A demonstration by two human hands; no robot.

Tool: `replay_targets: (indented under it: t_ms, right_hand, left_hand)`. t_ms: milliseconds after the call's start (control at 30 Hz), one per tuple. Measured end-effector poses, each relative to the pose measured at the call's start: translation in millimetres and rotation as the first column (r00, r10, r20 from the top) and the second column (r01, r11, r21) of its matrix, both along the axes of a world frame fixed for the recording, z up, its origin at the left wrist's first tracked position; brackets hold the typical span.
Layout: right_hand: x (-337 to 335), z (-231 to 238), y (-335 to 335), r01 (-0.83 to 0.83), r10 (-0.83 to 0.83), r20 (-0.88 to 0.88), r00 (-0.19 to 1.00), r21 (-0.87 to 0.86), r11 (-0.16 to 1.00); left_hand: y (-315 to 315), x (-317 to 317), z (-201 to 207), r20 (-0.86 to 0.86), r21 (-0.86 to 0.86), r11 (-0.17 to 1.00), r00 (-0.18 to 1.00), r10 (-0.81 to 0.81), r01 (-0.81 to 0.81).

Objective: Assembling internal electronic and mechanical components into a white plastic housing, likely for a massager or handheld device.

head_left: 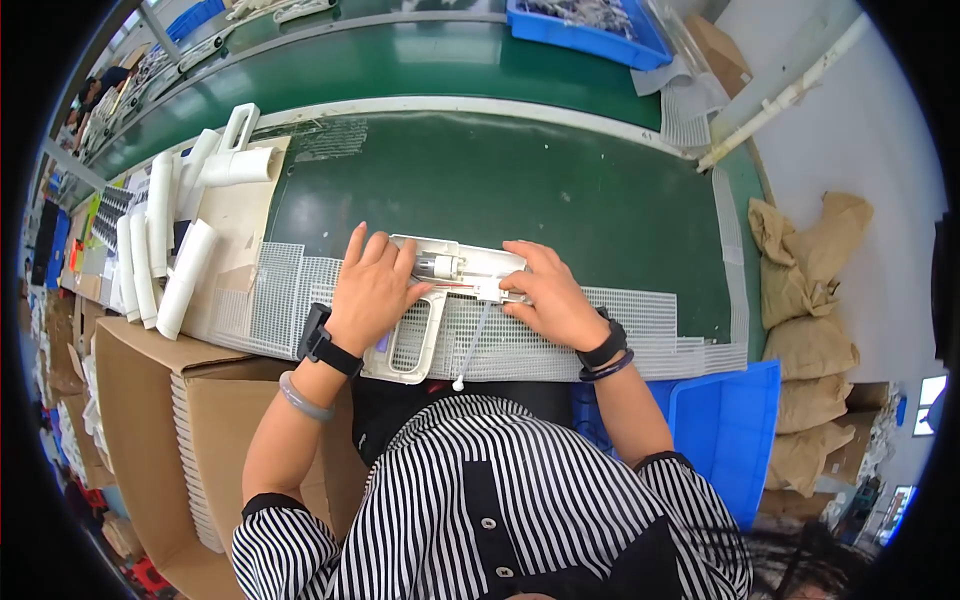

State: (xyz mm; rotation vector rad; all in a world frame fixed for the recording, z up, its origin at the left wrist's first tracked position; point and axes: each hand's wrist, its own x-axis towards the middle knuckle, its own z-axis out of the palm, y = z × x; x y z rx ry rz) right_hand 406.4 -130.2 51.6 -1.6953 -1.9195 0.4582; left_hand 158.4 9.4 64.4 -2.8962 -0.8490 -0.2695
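Observation:
A white plastic housing half (432, 335) with a looped handle lies open side up on the mat before me. Inside its upper part sits a small silver and white motor (438, 265), with thin reddish wires near it. My left hand (375, 290) grips the housing's left side, its thumb reaching in beside the motor. At the other end my right hand (550, 295) has its thumb and fingers closed around a small white part (489, 291) in the housing. From that part a thin whitish tube (474, 345) with a round white tip hangs toward me.
A light grid mat (630, 312) covers the near edge of the green table (480, 185). White curved shells (187, 277) lie on cardboard at the left. An open carton (150, 400) and a blue bin (725, 420) flank me. Another blue tray (590, 38) stands behind, brown sacks (812, 345) at right.

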Motion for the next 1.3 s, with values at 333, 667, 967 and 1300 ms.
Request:
replay_targets:
  t_ms: [333,667,967,1300]
  right_hand:
    - [18,46,59,-0.106,0.111,0.125,0.986,-0.044,0.993]
    - [35,13,122,-0.452,0.369,-0.261,0.892,-0.541,0.709]
    - [36,89,157,-0.303,0.141,-0.298,0.944,-0.616,0.727]
    - [54,49,362,0.01,-0.357,-0.67,0.65,-0.463,0.886]
  left_hand:
    - [-20,-47,2,0.52,-0.119,0.987,0.84,0.153,-0.106]
    - [-94,-130,16,0.654,-0.308,0.934,0.672,0.346,-0.181]
    - [-89,-127,2,0.73,-0.39,0.896,0.521,0.441,-0.213]
    - [-9,-146,-65,0.633,-0.38,0.745,0.434,0.641,-0.547]
